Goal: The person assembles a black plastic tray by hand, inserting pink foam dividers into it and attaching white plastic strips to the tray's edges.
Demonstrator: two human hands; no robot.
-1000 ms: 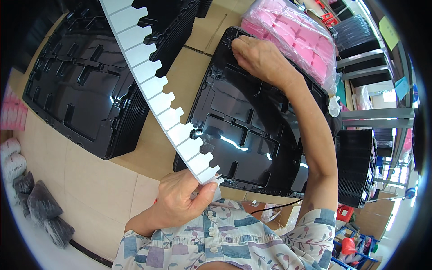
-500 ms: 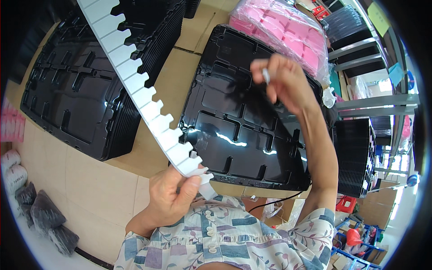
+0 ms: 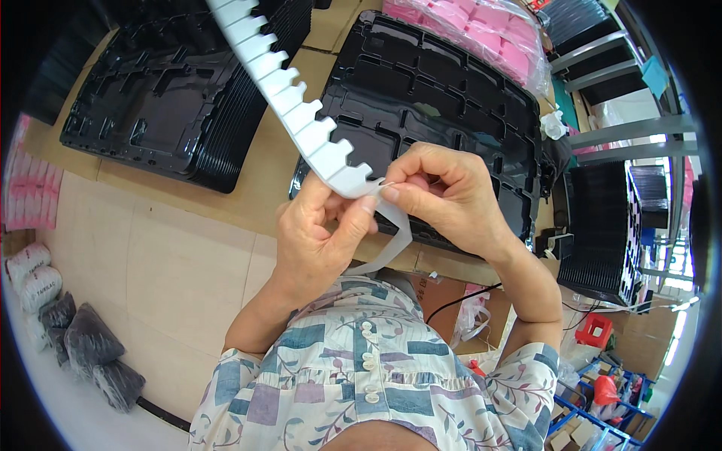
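Note:
A long white strip (image 3: 289, 101) with a row of notched tabs along one edge slants down from the top of the view to my hands. My left hand (image 3: 320, 237) is closed on its lower end, thumb on top. A thin, pale, ribbon-like tail (image 3: 398, 239) hangs from there in a bend toward my waist. With thumb and forefinger, my right hand (image 3: 451, 195) pinches the strip's end right beside the left thumb. The fingers hide what exactly lies between them. Just beyond both hands lies a black moulded plastic tray (image 3: 444, 113).
At the left stands a tall stack of black trays (image 3: 143, 124). Pink pieces in clear plastic (image 3: 481, 34) lie beyond the middle tray. Racks hold more black trays (image 3: 594, 225) at the right. Dark bags (image 3: 90, 342) sit on the floor at lower left.
My right hand has come down from above the black tray to the strip's end; the small white piece at its fingertips no longer shows. My left hand has risen and moved right with the strip.

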